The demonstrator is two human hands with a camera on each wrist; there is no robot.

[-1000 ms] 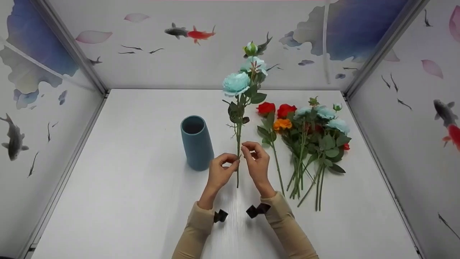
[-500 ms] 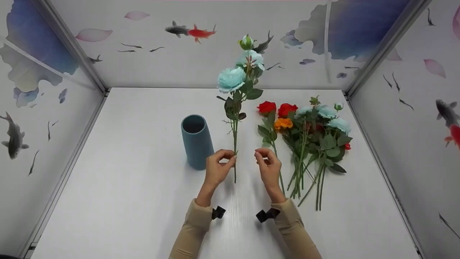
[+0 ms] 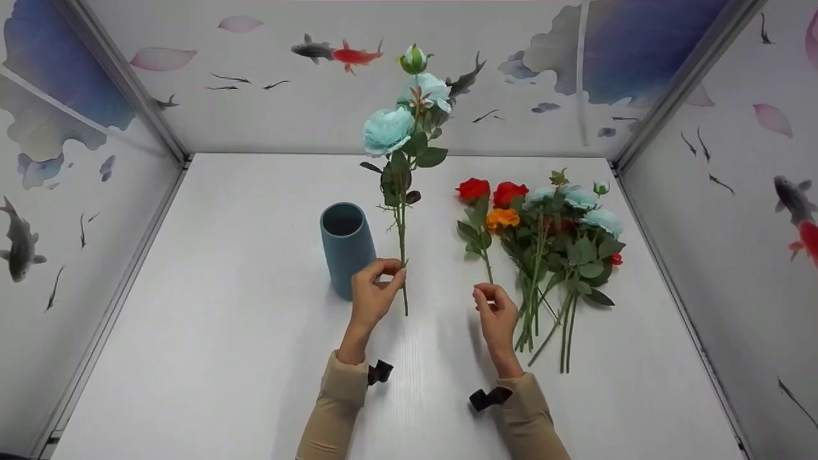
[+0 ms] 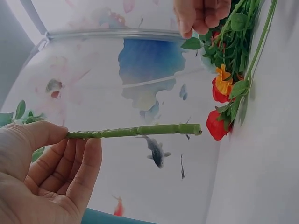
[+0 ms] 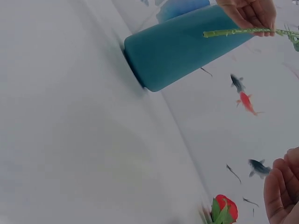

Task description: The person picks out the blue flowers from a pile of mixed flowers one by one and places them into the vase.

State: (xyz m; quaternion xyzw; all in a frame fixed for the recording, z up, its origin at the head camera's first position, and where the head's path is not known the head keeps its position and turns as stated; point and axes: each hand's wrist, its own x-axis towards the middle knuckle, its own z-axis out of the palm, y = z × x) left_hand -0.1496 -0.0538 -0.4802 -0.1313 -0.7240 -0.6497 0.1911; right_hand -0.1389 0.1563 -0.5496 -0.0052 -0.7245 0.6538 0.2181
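Observation:
My left hand [image 3: 374, 295] pinches the green stem [image 4: 135, 132] of a light blue artificial flower spray between thumb and fingertips. The spray stands upright, its pale blue blooms [image 3: 388, 131] and a green bud [image 3: 414, 59] at the top, its cut end below the hand. Just left of it stands a tall blue-green vase [image 3: 347, 246], partly behind my left hand. My right hand [image 3: 497, 319] hovers over the lower stem of a single red rose [image 3: 473, 190], fingers loosely curled and nothing visible in them. In the right wrist view only part of my right hand [image 5: 284, 191] shows.
Right of the right hand lies a pile of flowers: another red rose [image 3: 510, 194], an orange bloom [image 3: 503, 219], light blue blooms [image 3: 602, 222] and leafy stems. White panels with painted fish [image 3: 354, 56] enclose the white table [image 3: 211, 332].
My right hand has come away from the spray's stem, moving right and toward me. My left hand has carried the light blue spray left, closer to the vase.

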